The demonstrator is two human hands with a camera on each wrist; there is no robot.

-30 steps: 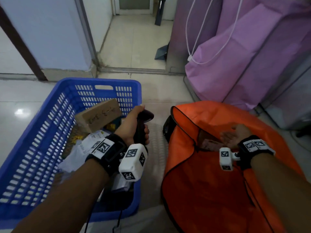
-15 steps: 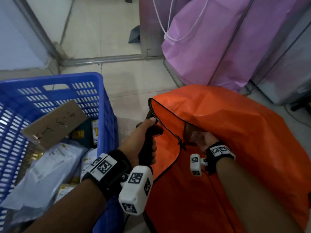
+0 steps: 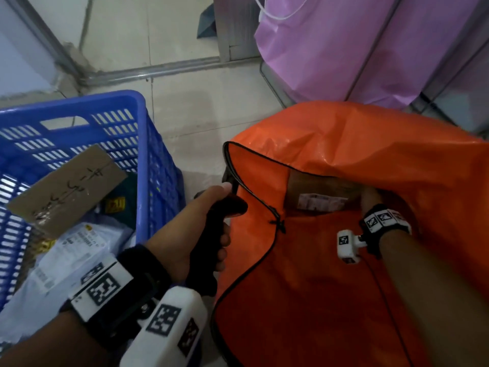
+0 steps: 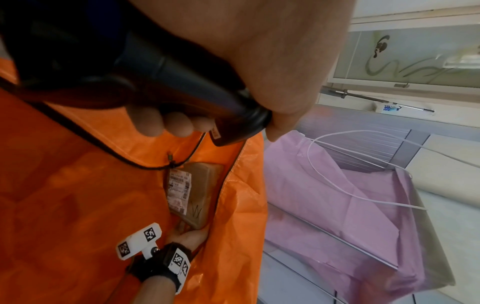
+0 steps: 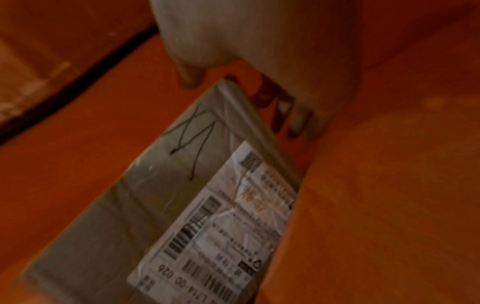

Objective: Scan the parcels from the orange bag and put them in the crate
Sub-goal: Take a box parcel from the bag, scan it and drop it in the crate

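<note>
one box [image 3: 321,193] in play, a flat brown carton lying inside the mouth of the bag [image 3: 344,260], label [image 5: 221,222] up, near the bag's far edge. right hand [image 4: 185,236] deep in the opening at the box's near end, fingers [image 5: 301,121] down past its edge and thumb on the other side; looks like a grip on that end, though blurred and not certain. left hand [image 3: 190,234] wrapped round the scanner [image 3: 214,234], nose aimed toward the bag's zip edge. crate [image 3: 143,144] to the left, already holding a cardboard parcel [image 3: 68,186] and soft white mailers [image 3: 68,250].

likely light and stiff, taped smooth on top, so somewhat slippery under a loose pinch. best taken across the short end, thumb on the top face clear of the label, fingers underneath. worth keeping the barcodes uncovered and the face tilted to the scanner. possible snag on the zip cord [image 3: 275,221] while lifting out.
</note>
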